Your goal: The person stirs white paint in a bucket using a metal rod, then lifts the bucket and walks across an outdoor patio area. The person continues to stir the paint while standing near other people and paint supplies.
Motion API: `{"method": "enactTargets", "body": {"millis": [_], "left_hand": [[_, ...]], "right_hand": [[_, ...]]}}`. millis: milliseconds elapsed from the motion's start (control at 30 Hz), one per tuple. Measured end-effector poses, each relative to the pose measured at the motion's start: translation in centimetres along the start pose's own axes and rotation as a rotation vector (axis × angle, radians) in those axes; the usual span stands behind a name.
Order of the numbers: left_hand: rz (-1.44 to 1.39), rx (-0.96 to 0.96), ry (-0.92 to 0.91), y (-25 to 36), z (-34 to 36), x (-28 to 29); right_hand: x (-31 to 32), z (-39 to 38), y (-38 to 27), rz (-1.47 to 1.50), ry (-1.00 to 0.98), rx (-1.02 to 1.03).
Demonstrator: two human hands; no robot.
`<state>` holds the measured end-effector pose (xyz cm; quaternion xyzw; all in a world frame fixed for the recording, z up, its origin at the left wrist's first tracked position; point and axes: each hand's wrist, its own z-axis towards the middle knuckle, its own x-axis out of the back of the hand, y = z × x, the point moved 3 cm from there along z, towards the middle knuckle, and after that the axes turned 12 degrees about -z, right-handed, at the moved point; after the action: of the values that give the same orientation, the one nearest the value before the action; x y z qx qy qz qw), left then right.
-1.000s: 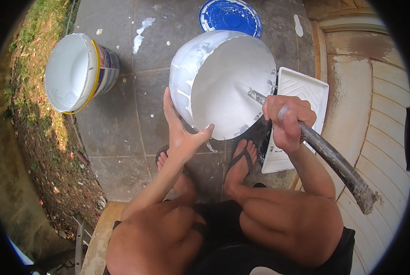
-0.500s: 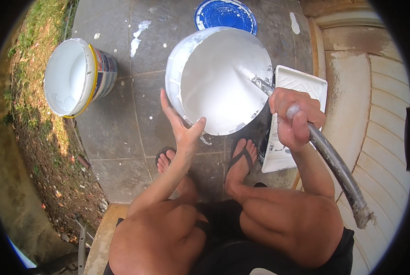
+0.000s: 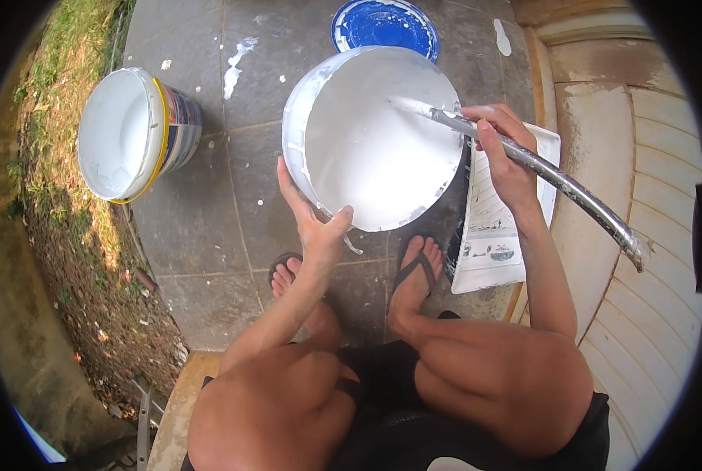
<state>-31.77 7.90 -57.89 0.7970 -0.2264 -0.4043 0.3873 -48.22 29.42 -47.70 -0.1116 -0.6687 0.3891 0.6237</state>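
A large white bucket [image 3: 296, 133] of white paint [image 3: 366, 149] tilts toward me between my feet and the blue lid. My left hand [image 3: 319, 228] grips its near left side, thumb by the rim and fingers spread along the outer wall. In my right hand [image 3: 510, 153] is a grey, paint-smeared pipe [image 3: 574, 187], held between thumb and fingers near the bucket's right rim. One end of the pipe dips into the paint, and that tip is hidden. Its other end sticks out to the lower right.
A second paint bucket [image 3: 166, 137] with a yellow band stands at the left. Beyond the large bucket lies a blue lid [image 3: 386, 31]. A white paint tray [image 3: 488, 271] rests at the right beside a pale door [image 3: 594, 157]. Paint spots mark the grey tiles [image 3: 194, 251].
The pipe's outer end has swung up and outward to the right. My right hand has turned from a fist-like grip to a looser finger hold. The left hand stays on the bucket.
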Motion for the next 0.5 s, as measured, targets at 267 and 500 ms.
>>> {"method": "enactTargets", "body": {"millis": [267,500], "left_hand": [[0.009,-0.055,0.012,0.7,-0.8,-1.5],[-0.06,-0.069,0.061,2.0,-0.3,-1.5]], "right_hand": [[2.5,-3.4,0.7,0.075,0.098,0.055],[0.5,-4.2,0.4,-0.08,0.125,0.136]]}}
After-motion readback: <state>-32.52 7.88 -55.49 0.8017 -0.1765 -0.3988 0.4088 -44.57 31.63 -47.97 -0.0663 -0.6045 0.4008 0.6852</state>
